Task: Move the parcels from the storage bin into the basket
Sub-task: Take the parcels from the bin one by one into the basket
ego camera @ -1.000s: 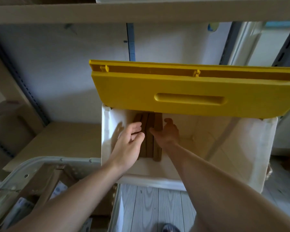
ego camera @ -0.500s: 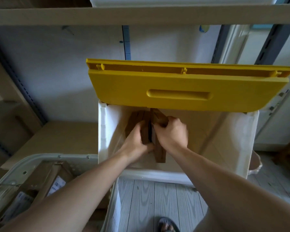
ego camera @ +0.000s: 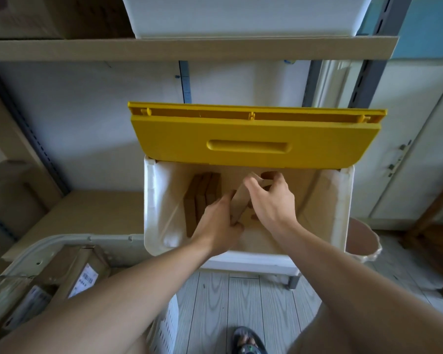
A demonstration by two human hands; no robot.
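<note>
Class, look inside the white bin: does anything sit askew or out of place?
One parcel, gripped by both hands, tilts away from the upright parcels standing in the bin. Nothing looks spilled or damaged.

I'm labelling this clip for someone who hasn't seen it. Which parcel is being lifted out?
Find the white storage bin under the raised yellow lid. Inside it, both hands grip one tilted, pale brown parcel, left hand low, right hand above. The other parcels, darker, stand untouched in a row to its left.
</note>
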